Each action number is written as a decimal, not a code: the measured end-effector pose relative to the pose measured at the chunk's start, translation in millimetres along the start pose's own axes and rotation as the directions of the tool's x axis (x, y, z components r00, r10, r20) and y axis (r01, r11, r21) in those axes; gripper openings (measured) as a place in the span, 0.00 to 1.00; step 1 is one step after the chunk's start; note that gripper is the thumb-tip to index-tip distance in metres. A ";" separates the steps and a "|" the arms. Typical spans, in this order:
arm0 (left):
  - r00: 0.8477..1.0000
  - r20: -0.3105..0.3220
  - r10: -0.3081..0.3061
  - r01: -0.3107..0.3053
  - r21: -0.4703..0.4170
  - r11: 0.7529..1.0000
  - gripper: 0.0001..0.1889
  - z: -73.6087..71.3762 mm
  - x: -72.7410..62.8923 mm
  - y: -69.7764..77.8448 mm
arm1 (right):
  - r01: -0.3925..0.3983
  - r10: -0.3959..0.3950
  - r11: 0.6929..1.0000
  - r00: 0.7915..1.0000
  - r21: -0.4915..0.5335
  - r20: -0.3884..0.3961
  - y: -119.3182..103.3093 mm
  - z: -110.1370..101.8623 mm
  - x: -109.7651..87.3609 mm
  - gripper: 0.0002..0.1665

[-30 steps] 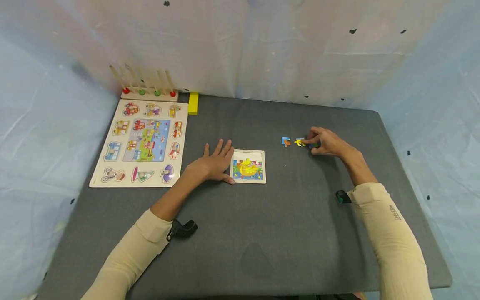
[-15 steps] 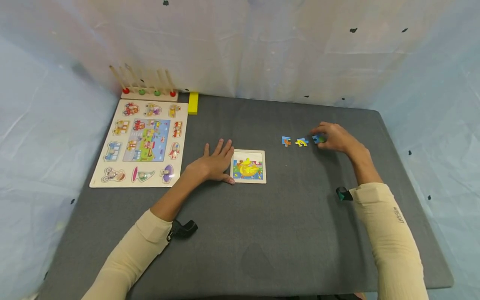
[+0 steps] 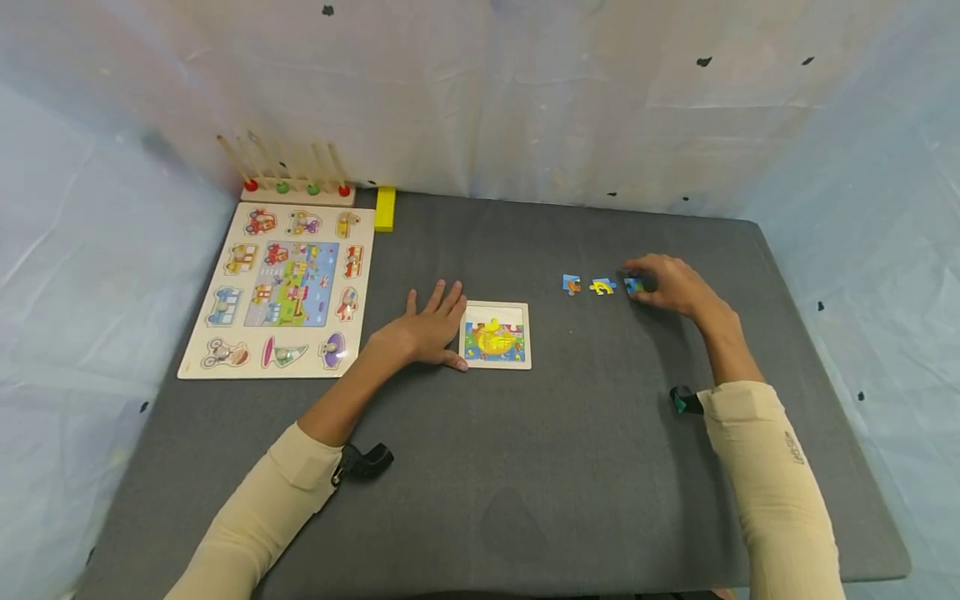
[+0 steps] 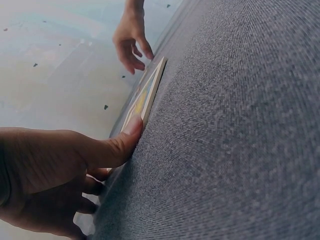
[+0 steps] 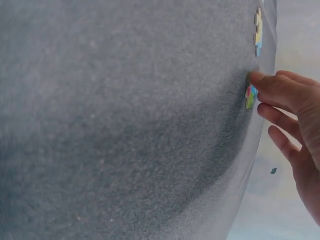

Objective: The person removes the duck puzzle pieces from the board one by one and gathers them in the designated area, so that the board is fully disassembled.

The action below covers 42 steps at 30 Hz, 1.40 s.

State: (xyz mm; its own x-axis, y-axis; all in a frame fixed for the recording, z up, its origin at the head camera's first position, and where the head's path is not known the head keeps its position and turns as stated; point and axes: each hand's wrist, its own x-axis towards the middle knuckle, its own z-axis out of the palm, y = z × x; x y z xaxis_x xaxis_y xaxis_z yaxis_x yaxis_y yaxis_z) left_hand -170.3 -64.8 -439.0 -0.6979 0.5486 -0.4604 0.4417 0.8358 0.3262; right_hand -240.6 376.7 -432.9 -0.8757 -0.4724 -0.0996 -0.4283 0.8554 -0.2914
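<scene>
In the head view a small wooden tray puzzle with a yellow duck picture lies at mid-table, its upper part bare wood. My left hand lies with spread, straight fingers along its left side; the left wrist view shows the thumb against the tray's edge. To the right, my right hand has thumb and fingers around a blue-green jigsaw piece on the table, partly covering it. The right wrist view shows the thumb touching this piece. Left of it lie a yellow-blue piece and a blue-orange piece.
A large wooden vehicle-and-toy peg puzzle board lies at the left. Behind it stands a peg stacker with red and green beads, beside a yellow block. Pale sheeting hangs along the table's back and sides.
My right hand has moved from beside the yellow-blue piece slightly rightward, shifting the blue-green piece apart from it and turning it a little. My left hand has stayed in place.
</scene>
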 end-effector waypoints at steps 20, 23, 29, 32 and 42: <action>1.000 -0.002 0.021 -0.021 -0.067 0.998 0.63 14.6 11.8 -11.8 | 0.179 -0.178 0.984 0.983 0.019 -0.040 -102.2 -5.3 22.0 0.24; 1.000 0.012 0.022 -0.021 -0.077 0.997 0.60 13.9 11.2 -11.9 | 0.206 -0.206 0.978 0.978 0.043 -0.020 -120.6 -4.3 26.5 0.23; 1.000 0.016 0.018 -0.017 -0.060 0.998 0.58 2.0 -0.2 -5.1 | 0.235 -0.236 0.969 0.972 0.078 0.004 -158.3 -0.8 35.9 0.23; 1.000 0.019 0.008 -0.007 -0.059 0.998 0.60 3.2 1.4 -5.6 | 0.256 -0.259 0.963 0.965 0.086 0.024 -174.4 5.8 40.6 0.22; 1.000 0.025 -0.015 0.015 -0.006 1.000 0.60 3.1 4.0 -5.2 | 0.359 -0.362 0.930 0.931 0.074 0.037 -208.0 28.5 57.0 0.15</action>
State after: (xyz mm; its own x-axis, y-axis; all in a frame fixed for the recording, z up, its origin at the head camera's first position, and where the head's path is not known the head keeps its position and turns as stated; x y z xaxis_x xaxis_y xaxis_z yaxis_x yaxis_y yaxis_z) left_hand -173.7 -66.9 -445.0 -0.6903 0.5367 -0.4852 0.4281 0.8436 0.3240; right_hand -195.1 165.9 -405.1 -0.6521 -0.7578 -0.0227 -0.6965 0.6106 -0.3769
